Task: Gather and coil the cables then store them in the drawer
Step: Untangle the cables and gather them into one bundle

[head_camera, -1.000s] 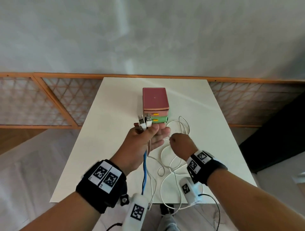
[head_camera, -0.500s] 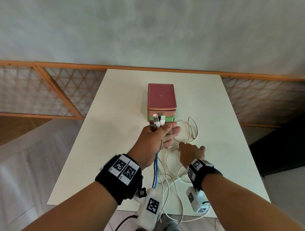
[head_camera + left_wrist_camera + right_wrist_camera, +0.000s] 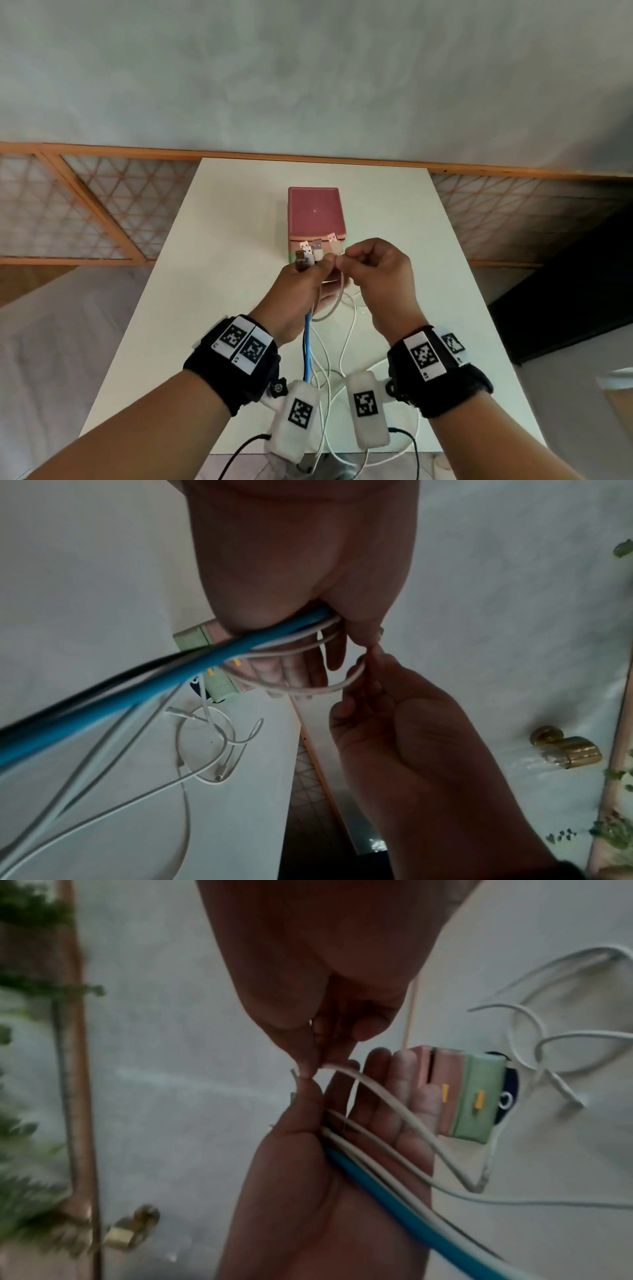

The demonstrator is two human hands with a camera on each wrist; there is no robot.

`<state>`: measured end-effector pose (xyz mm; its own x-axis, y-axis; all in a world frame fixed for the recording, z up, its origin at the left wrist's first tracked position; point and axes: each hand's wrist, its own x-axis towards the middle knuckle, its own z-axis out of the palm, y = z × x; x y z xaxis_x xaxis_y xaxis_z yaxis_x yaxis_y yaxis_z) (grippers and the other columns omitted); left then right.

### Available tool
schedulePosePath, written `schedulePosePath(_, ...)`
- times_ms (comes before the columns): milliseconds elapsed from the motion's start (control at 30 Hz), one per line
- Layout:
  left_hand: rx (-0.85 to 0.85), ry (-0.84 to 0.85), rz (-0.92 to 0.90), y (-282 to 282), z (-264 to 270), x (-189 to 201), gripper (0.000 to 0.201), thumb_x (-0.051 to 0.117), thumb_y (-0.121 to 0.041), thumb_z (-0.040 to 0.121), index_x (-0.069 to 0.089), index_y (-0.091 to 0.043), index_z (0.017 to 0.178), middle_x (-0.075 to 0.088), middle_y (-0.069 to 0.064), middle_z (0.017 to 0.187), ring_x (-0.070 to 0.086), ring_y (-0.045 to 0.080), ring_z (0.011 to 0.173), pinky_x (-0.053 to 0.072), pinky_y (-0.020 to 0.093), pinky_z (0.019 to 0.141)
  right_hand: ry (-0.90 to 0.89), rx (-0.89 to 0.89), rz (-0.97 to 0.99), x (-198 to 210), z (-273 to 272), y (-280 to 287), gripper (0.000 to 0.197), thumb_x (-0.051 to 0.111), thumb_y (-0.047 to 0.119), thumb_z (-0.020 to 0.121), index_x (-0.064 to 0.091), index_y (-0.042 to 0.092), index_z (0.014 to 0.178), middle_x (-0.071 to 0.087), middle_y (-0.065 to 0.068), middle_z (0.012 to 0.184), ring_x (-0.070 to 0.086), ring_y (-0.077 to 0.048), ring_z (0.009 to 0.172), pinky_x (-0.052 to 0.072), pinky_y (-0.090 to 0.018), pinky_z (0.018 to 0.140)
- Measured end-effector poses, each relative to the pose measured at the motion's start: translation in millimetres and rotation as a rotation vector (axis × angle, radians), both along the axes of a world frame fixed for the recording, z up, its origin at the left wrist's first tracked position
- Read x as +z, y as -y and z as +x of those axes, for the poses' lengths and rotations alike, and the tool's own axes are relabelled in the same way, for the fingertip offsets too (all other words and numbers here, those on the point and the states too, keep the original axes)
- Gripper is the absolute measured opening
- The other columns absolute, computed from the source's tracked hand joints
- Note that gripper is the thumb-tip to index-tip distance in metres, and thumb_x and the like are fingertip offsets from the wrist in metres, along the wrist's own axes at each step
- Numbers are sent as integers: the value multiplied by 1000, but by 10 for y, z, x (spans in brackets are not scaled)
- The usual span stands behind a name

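Observation:
My left hand (image 3: 317, 274) grips a bundle of cables with several USB plugs (image 3: 310, 253) sticking up above the fist. A blue cable (image 3: 307, 342), white ones and a black one hang from it toward the table's near edge. My right hand (image 3: 344, 260) pinches the end of a white cable (image 3: 394, 1099) right beside the left thumb; that cable loops under the left fingers (image 3: 308, 691). Just behind both hands stands the small drawer unit (image 3: 315, 212), dark pink on top, with pink and green drawers (image 3: 479, 1096) and yellow handles, all pushed in.
More white cables (image 3: 212, 739) lie loose on the white table (image 3: 222, 274), to the right of the drawer unit. A dark flat object (image 3: 507, 1096) lies under the unit. A wooden lattice rail (image 3: 102, 205) and a wall run behind the table.
My right hand lifted off the table with a white cable end and brought it up against the left hand's bundle. The left hand kept its grip.

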<state>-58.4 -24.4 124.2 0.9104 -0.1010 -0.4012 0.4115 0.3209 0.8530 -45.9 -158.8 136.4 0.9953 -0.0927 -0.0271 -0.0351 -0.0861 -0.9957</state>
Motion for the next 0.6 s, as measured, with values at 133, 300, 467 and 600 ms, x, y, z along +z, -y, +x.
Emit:
schedulePosePath(133, -34, -25, -119, -73, -87, 44, 24, 50, -27, 102, 68, -11, 99, 76, 11, 94, 72, 30, 95, 46, 54, 106, -32, 47, -76, 92, -110, -108, 10, 77, 24, 68, 69, 26, 74, 75, 1, 72, 75, -22, 74, 58, -52, 81)
schedulePosePath(300, -18, 25, -91, -220, -215, 107, 29, 49, -27, 102, 71, -10, 94, 76, 12, 95, 71, 32, 101, 51, 51, 100, -64, -14, 219, 123, -318, -155, 8, 69, 7, 79, 67, 13, 82, 74, -14, 77, 70, -29, 73, 59, -43, 75)
schedulePosePath(467, 60, 51, -136, -446, -319, 183, 33, 47, -28, 102, 66, -10, 81, 76, 12, 84, 75, 29, 87, 58, 40, 78, -518, 15, 359, -308, -541, -159, 17, 57, 26, 94, 62, 12, 86, 67, -9, 77, 61, -21, 68, 41, -28, 59)
schedulePosePath(600, 90, 28, -139, -505, -476, 235, 36, 46, -28, 102, 65, -11, 76, 73, 8, 72, 76, 26, 74, 57, 36, 69, -727, 262, 172, -594, -672, -391, 43, 52, 54, 92, 66, 14, 96, 73, -2, 93, 66, -20, 89, 41, -33, 76)
